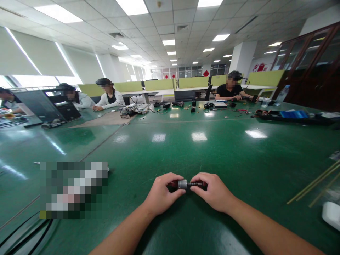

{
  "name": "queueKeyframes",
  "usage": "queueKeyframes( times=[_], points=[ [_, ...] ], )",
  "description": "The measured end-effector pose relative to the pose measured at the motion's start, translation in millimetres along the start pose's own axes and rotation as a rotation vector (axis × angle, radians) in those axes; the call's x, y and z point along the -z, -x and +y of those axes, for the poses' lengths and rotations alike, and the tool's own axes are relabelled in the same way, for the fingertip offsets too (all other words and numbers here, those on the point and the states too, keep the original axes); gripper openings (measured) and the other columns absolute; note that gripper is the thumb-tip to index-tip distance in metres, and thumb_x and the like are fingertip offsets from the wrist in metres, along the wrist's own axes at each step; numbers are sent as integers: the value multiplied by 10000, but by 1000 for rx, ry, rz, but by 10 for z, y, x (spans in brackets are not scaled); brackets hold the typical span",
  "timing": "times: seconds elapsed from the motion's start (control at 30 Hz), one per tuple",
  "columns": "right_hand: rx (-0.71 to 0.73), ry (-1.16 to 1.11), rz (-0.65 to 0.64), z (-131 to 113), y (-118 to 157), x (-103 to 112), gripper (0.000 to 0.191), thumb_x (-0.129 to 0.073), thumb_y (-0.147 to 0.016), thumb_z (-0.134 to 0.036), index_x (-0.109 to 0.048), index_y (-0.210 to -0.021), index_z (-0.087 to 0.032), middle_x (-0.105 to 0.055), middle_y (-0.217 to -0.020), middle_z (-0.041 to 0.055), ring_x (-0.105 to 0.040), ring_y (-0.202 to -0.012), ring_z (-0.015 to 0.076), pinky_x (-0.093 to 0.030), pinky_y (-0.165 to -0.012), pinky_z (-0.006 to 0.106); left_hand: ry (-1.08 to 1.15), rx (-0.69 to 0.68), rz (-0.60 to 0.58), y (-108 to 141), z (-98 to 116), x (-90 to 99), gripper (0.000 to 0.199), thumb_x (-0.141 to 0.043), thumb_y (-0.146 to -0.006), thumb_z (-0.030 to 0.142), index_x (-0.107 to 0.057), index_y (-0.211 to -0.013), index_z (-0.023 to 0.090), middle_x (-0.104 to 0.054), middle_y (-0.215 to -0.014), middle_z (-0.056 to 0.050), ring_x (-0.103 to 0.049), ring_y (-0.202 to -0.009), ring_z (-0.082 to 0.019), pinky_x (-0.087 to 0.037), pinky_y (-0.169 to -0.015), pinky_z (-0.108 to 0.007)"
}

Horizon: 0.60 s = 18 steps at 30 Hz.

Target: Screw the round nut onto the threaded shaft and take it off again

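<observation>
On the near side of the green table (170, 152), the left hand (164, 194) pinches a grey cylinder (182, 184) between thumb and fingers, and the right hand (213, 193) pinches a dark ribbed rod (196, 183) beside it. Cylinder and rod lie in line, their long axis running left to right between the hands, neither hand clearly nearer; whether they touch the tabletop I cannot tell. Well apart to the right lie thin yellow rods (313, 182); far across sits a co-worker (223, 91).

Metal pt. (182, 184) part-hidden, L-side obj. (77, 189) pixelated
</observation>
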State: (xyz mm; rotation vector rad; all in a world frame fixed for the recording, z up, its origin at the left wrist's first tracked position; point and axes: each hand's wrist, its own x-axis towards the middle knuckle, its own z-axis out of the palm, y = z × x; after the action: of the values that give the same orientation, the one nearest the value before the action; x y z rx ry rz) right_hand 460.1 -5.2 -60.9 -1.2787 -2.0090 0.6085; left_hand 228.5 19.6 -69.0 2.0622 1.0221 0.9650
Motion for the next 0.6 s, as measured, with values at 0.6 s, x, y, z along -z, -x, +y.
queueKeyframes(
  times=[0.6],
  points=[
    [-1, 0, 6, 2, 9, 21, 100, -666, -855, -270, -700, -934, -219, -696, -871, 12, -612, -776, 167, -422, -699, 283, -2, -8, 0, -13, -13, 0, 305, -776, -763, 175, -701, -1047, 258, -694, -979, -3, -651, -871, -172, -544, -784, -276]
  ],
)
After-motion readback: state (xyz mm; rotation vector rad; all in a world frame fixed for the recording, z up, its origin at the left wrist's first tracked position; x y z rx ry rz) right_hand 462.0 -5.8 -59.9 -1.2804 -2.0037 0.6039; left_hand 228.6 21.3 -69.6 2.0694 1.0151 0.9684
